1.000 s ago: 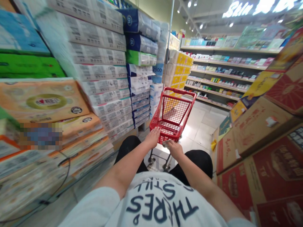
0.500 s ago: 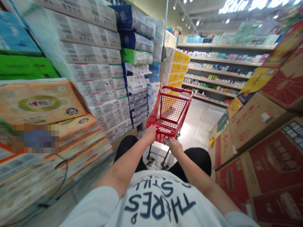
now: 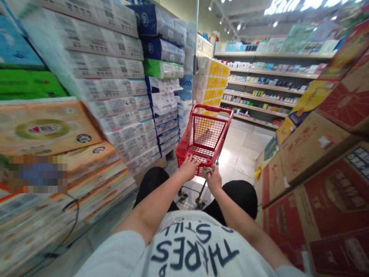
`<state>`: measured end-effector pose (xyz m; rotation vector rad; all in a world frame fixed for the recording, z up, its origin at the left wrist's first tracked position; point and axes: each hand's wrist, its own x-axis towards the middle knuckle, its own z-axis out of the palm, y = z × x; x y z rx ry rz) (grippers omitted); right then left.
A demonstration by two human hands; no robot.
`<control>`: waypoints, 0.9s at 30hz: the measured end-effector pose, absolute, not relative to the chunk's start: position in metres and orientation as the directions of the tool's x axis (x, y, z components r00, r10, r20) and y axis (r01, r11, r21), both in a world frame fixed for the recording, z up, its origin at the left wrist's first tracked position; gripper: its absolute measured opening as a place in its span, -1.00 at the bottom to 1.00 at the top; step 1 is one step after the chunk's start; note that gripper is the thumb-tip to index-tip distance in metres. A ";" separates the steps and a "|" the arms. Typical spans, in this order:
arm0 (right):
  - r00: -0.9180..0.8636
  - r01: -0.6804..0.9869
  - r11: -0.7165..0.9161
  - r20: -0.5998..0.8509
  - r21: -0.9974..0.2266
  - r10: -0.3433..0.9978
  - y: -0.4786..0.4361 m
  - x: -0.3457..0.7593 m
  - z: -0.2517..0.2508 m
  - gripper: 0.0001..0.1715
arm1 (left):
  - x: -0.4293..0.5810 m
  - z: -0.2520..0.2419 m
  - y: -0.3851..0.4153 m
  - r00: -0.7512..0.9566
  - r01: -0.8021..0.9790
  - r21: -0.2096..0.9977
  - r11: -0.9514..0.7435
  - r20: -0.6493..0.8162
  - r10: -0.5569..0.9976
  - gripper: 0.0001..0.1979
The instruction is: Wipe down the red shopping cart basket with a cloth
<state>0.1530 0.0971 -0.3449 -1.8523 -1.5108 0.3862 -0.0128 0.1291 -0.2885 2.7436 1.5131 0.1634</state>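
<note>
A small red shopping cart with a mesh basket stands in front of me between my knees, on metal legs with casters. My left hand lies on the near edge of its basket, fingers stretched toward the right. My right hand is closed on a crumpled greyish cloth at the near right corner of the basket. The two hands are a short way apart.
Tall stacks of wrapped paper packs rise on the left, with orange packs nearer. Red and brown cartons are piled on the right. Shelves of small goods stand beyond the tiled floor. A thin pole rises behind the cart.
My left hand has moved right along the basket's near edge, closer to my right hand. The cloth and my right hand have shifted slightly to the right. The view has turned a little.
</note>
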 end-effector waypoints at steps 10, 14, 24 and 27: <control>0.196 0.705 0.120 0.354 -0.699 0.914 0.101 0.153 -0.339 -0.74 | -0.017 -0.288 0.127 0.519 0.842 0.102 -0.531 0.122 0.846 -0.35; 0.094 0.756 0.167 0.358 -0.632 0.929 0.101 0.157 -0.347 -0.80 | -0.017 -0.286 0.129 0.510 0.847 0.119 -0.519 0.095 0.855 -0.34; -0.042 0.799 0.271 0.400 -0.536 0.915 0.098 0.146 -0.340 -0.71 | -0.019 -0.285 0.130 0.517 0.842 0.123 -0.525 0.096 0.851 -0.39; -0.055 0.875 0.185 0.288 -0.447 0.956 0.093 0.149 -0.342 -0.71 | -0.020 -0.288 0.130 0.519 0.842 0.113 -0.528 0.098 0.849 -0.38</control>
